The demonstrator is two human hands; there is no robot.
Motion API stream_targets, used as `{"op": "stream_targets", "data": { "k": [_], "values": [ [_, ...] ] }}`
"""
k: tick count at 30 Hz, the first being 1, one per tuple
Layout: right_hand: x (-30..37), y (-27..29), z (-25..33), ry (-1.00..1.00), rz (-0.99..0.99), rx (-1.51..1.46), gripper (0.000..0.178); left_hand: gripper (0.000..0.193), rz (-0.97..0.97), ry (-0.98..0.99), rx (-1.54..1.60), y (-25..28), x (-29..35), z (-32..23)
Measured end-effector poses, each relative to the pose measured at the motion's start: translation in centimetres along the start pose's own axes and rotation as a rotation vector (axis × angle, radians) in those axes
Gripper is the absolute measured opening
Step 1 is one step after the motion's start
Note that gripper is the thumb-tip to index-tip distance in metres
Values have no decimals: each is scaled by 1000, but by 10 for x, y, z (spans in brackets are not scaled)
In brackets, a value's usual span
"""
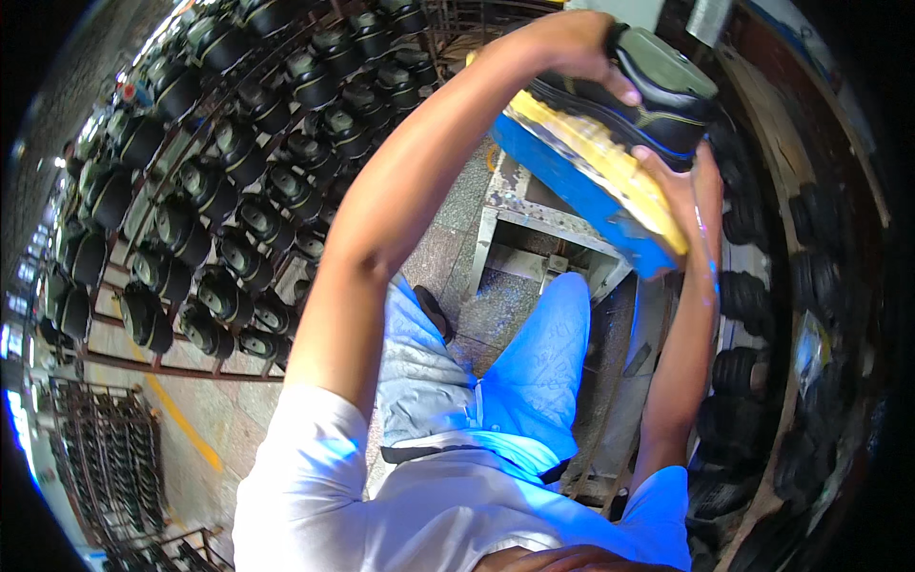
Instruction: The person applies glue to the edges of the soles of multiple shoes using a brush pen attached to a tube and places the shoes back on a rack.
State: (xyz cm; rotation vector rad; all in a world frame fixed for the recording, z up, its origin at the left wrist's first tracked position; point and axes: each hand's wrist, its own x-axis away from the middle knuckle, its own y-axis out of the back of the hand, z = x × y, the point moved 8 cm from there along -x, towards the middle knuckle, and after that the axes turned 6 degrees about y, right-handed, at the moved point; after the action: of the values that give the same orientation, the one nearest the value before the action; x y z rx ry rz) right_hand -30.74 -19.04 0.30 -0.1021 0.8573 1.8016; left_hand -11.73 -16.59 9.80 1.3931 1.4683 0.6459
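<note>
Left hand [589,59] and right hand [688,183] on a green-topped black shoe [667,124], by a yellow pad [658,205].

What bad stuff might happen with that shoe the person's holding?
The black shoe might slip if either the left hand or the right hand loosens, since both grip it. It might also get scuffed, because the yellow-topped blue block looks very close to its lower edge.

The green last [667,63] looks smooth plastic, the stand [553,218] chipped painted metal, the trousers [538,357] matt cloth.
</note>
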Motion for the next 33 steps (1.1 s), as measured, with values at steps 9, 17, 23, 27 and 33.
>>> {"op": "stream_targets", "data": {
  "k": [9,17,23,27,33],
  "values": [
    [-47,37,-94,11,242,170,63,27,-1115,-459,-129,-22,124,-103],
    [-13,40,-9,318,-207,185,63,71,-885,256,145,-32,350,-3],
    [86,-228,34,-70,556,-650,57,70,-363,833,-68,-131,513,170],
    [122,-426,61,523,740,-259,35,49,-95,780,-314,-173,586,273],
    [133,-623,71,562,601,-87,45,27,-551,1220,192,-136,649,386]
  ]
}}
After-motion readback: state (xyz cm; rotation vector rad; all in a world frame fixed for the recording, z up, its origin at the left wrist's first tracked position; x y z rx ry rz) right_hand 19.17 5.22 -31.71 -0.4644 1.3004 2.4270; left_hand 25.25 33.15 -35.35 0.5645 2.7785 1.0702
